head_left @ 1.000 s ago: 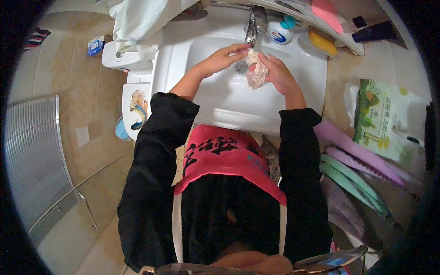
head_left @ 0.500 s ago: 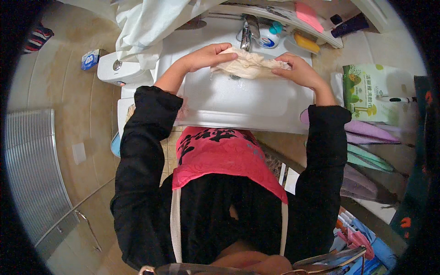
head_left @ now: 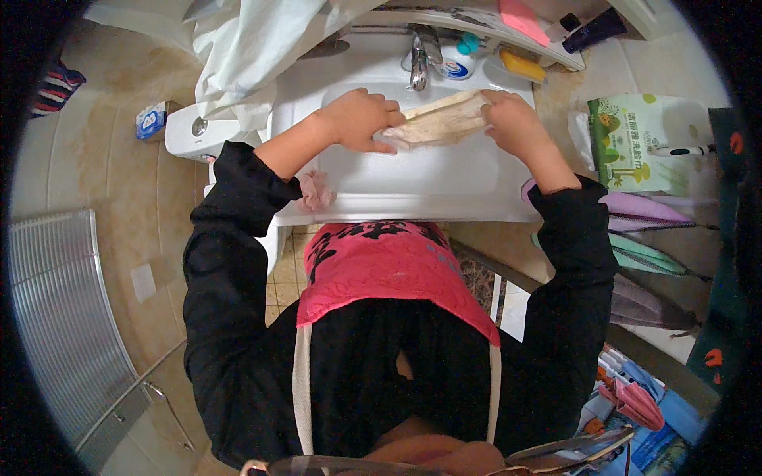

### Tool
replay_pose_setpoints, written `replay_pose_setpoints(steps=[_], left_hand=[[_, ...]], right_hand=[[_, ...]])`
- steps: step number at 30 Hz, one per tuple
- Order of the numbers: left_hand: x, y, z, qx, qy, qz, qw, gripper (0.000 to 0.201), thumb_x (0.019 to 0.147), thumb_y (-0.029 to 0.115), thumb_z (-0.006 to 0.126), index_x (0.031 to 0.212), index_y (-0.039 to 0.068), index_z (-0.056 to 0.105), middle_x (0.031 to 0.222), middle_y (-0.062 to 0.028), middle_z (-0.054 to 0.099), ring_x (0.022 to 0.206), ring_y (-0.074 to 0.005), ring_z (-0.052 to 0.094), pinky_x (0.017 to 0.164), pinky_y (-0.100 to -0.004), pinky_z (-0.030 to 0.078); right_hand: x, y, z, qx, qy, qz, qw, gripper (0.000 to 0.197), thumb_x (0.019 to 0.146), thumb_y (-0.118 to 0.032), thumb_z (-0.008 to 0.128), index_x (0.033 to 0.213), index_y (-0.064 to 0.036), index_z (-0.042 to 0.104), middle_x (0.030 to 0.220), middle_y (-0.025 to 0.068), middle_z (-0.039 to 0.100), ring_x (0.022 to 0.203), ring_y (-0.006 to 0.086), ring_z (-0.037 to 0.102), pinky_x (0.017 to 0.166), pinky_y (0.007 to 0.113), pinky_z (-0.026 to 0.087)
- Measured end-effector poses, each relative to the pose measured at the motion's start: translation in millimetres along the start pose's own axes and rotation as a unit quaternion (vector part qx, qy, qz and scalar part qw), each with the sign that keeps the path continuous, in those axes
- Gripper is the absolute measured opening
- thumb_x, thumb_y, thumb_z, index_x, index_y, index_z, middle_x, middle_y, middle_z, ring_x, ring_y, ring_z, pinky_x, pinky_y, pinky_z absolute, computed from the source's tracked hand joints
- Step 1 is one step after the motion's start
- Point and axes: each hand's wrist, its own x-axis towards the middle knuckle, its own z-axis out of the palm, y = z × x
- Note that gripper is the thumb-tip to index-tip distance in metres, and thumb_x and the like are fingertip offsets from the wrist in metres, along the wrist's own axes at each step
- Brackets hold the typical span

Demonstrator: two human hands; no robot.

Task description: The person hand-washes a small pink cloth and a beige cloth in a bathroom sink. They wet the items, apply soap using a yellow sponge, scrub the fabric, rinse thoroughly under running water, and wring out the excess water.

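Observation:
A cream-coloured thin cloth [head_left: 446, 119] is stretched between my two hands above the white sink [head_left: 413, 198]. My left hand [head_left: 365, 119] grips its left end, with the thumb toward me. The upper right corner is pinched in my right hand [head_left: 514, 123], so that end hangs higher. The cloth lies nearer to me than the chrome tap [head_left: 419, 67] and hides part of the basin. A crumpled pink cloth [head_left: 315, 191] rests on the sink's front left rim, close to my left forearm.
Behind the basin stand a white bottle with a teal cap [head_left: 456, 63] and a dish holding a yellow bar [head_left: 522, 67]. White fabric [head_left: 238, 59] hangs at the left, near the toilet tank [head_left: 186, 127]. A green-and-white pack [head_left: 643, 143] and hanging towels [head_left: 647, 213] are on the right.
The cloth was bunched beneath the tap; now it is spread flatter, with its right end raised. My left hand has moved down and left, away from the tap. Both hands keep hold.

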Motion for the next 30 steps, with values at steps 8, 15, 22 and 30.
replay_pose_setpoints(steps=[8,15,22,30], left_hand=[[-3.0,-13.3,-23.4,-0.111,0.099,-0.109,0.983,0.021,0.080,0.021,0.057,0.093,0.008,0.049,0.081,-0.0103,0.055,0.075,-0.0300,0.055,0.066,-0.0396,0.045],[26.7,-3.7,-16.2,-0.414,0.242,-0.180,0.859,0.019,0.081,0.012,0.054,0.097,0.008,0.046,0.088,-0.0047,0.057,0.083,-0.0146,0.055,0.071,-0.0297,0.045],[24.0,0.8,-16.0,-0.425,0.194,-0.107,0.878,0.039,0.083,0.008,0.052,0.122,0.012,0.051,0.109,-0.0058,0.054,0.101,-0.0163,0.052,0.087,-0.0294,0.042],[-27.0,-5.2,-40.1,-0.140,-0.003,-0.191,0.972,0.047,0.074,0.010,0.049,0.119,0.022,0.055,0.101,-0.0119,0.058,0.088,-0.0282,0.057,0.077,-0.0384,0.046]], right_hand=[[-5.8,1.1,-24.5,-0.055,0.197,-0.019,0.979,0.014,0.074,-0.007,0.058,0.085,0.0001,0.063,0.113,0.0150,0.055,0.098,0.0331,0.055,0.090,0.038,0.044],[27.9,-6.4,-0.5,0.660,0.040,0.177,0.729,0.039,0.080,-0.023,0.067,0.110,-0.0030,0.053,0.110,0.0080,0.054,0.103,0.0209,0.053,0.089,0.033,0.042],[50.9,-23.6,-6.6,0.607,0.034,0.089,0.789,0.035,0.074,-0.024,0.074,0.100,-0.0058,0.061,0.096,0.0024,0.059,0.089,0.0110,0.054,0.078,0.025,0.044],[33.4,2.8,-10.7,0.602,0.100,0.059,0.790,0.019,0.080,-0.023,0.069,0.086,-0.0069,0.060,0.082,-0.0029,0.055,0.074,0.0064,0.050,0.065,0.022,0.042]])
